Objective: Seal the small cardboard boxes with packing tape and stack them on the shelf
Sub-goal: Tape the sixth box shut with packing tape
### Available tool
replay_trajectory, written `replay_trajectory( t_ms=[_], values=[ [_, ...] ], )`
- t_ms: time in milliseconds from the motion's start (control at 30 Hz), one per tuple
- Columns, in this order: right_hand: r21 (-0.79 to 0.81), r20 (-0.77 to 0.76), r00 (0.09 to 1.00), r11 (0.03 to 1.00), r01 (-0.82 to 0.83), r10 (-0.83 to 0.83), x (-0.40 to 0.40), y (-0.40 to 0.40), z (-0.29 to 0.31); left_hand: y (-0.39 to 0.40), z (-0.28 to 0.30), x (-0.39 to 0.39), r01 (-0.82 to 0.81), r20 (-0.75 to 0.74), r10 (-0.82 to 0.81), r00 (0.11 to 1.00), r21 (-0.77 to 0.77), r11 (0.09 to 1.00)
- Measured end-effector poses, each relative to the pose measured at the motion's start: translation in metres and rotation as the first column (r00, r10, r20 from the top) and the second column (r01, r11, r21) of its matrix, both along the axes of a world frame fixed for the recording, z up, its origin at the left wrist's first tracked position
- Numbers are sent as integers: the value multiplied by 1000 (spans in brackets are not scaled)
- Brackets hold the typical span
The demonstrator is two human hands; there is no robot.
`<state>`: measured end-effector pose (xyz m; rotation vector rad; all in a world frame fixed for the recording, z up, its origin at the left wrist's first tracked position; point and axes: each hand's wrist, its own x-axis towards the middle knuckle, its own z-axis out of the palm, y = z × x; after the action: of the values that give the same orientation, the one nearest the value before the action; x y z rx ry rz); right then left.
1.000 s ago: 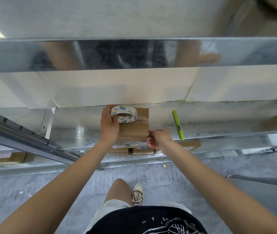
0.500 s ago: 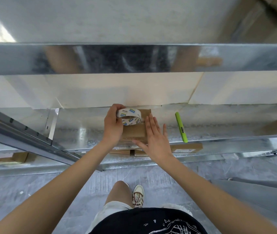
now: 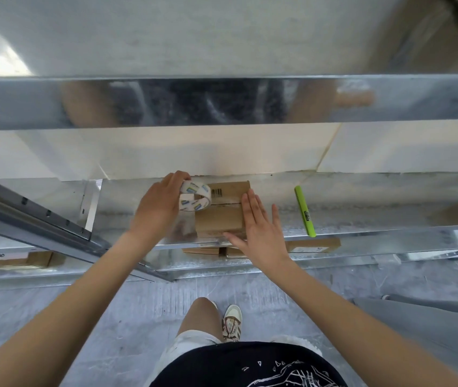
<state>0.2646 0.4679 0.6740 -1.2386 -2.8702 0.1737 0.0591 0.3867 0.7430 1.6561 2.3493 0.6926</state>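
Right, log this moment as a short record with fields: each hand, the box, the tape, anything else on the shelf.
left hand: holds the tape roll beside the box's left edge
right hand: flat, fingers straight, on the box's right side
cardboard box: on the metal shelf, barcode on top
other item: green marker lies on the shelf, right of the box, apart from it
lower shelf: more cardboard boxes below

Black printed shirt [image 3: 250,367], pale shorts [image 3: 191,344], patterned sneaker [image 3: 232,322].

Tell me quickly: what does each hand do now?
Left hand: grips the white printed roll of packing tape.
Right hand: open, straight fingers on the right side of the small brown cardboard box.
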Motion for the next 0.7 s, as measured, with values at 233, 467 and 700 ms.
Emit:
replay_trajectory(
  t_ms=[233, 467, 700],
  values=[
    [-5, 7, 1000, 1000, -4, 4, -1, 1, 2, -8, 0, -23, 79, -471, -130, 872, -126, 989],
    [3, 19, 1000, 1000, -8, 8, 0, 1, 1, -16, -6, -34, 34, -520, -148, 841, -223, 974],
    [16, 8, 1000, 999, -27, 27, 1, 1, 2, -12, -32, -24, -68, -472, -76, 878, -280, 958]
  ],
)
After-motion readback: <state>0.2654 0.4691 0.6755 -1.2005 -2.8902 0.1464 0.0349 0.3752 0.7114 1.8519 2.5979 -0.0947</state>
